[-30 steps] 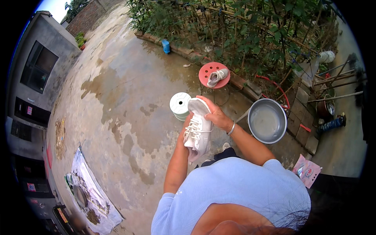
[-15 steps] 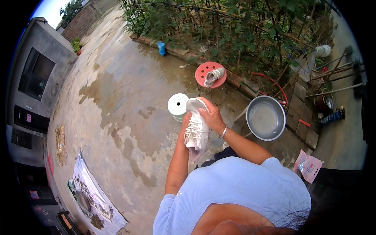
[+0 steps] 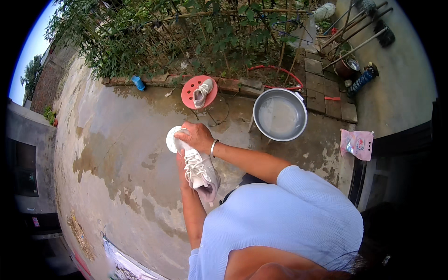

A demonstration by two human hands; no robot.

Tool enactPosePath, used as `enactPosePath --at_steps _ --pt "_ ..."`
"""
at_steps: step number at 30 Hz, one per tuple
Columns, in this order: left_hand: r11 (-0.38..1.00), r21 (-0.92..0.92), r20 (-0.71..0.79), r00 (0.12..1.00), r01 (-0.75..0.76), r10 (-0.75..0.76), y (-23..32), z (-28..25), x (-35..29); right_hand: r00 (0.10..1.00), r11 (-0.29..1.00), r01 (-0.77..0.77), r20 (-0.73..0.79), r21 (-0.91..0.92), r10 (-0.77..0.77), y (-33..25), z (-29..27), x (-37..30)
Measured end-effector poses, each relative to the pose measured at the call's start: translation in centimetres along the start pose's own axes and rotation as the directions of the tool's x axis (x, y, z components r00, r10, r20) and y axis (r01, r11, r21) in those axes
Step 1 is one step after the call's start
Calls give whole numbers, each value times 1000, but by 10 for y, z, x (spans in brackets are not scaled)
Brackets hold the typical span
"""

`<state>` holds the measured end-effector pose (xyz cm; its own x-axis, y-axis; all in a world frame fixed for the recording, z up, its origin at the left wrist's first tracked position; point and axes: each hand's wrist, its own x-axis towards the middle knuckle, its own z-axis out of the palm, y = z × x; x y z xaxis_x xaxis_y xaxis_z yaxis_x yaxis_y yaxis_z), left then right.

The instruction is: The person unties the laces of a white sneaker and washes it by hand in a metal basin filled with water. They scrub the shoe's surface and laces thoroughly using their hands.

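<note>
Nearer the pink stool (image 3: 185,94), the right hand (image 3: 199,136) grips the shoe (image 3: 196,164) by its stoolward toe; the left hand (image 3: 181,157) clasps its side.

A red stool (image 3: 186,96) carries one pale shoe (image 3: 203,93).

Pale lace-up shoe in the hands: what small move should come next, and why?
Perhaps a slight turn of the shoe to show its underside: its laces face up now. The right fingers grip the toe end, and the left fingers, mostly hidden, seem to support it, so it looks steady enough to turn.
</note>
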<state>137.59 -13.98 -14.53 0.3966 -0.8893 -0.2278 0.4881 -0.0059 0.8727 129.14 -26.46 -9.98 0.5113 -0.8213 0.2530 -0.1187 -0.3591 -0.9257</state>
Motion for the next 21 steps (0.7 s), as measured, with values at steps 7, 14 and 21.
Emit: enactPosePath --at_steps 7,14,21 --pt "999 -23 -163 986 -47 43 8 6 27 983 996 35 -182 80 -20 22 24 -80" --pt "997 -45 22 997 70 -69 -23 6 42 971 982 -152 -168 116 171 38 -15 -24" --pt "982 190 53 999 -1 -9 -38 17 64 969 983 -176 -183 -45 165 57 -39 17"
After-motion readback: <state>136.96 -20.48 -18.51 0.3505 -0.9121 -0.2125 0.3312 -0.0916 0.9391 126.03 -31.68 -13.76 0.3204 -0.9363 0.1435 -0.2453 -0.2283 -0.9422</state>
